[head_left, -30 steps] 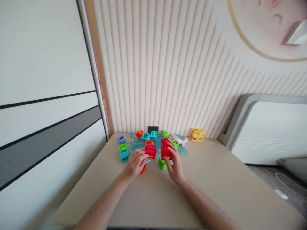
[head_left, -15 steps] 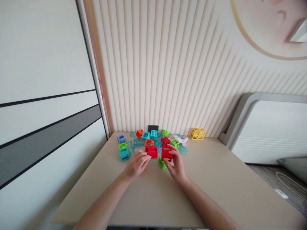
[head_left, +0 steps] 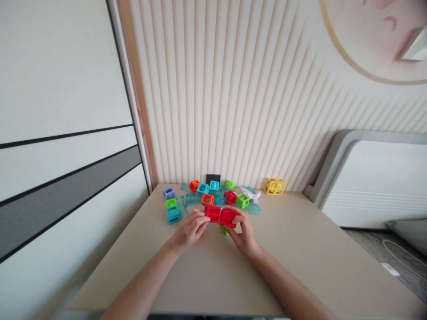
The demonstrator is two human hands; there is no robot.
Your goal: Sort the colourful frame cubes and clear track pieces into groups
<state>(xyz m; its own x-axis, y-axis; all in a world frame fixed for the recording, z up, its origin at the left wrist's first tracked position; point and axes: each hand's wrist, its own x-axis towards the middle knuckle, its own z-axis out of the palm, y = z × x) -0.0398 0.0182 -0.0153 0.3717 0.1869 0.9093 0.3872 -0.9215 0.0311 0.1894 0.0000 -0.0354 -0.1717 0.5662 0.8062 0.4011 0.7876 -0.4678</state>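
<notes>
My left hand [head_left: 191,229] is closed on a red toy block [head_left: 213,214], an open-framed cube, gripping its left side. A second red block [head_left: 228,217] sits between the thumb and fingers of my right hand [head_left: 244,232]. The two red blocks meet edge to edge above the table; whether they are joined I cannot tell. Below them, partly hidden, a green block [head_left: 227,230] lies near my right thumb. Just behind my hands are an orange block [head_left: 207,199], another red block [head_left: 230,197] and a green open cube [head_left: 242,200].
Clear blue track pieces [head_left: 193,198] lie along the back of the beige table [head_left: 213,284]. At the left stand a turquoise block [head_left: 172,215] and a periwinkle block [head_left: 169,193]. A yellow block frame [head_left: 275,186] rests by the ribbed wall [head_left: 213,89], right of a pale pink piece [head_left: 250,193].
My right hand has moved slightly left and turned its red block. That block now touches the one in my left hand, which has hardly moved.
</notes>
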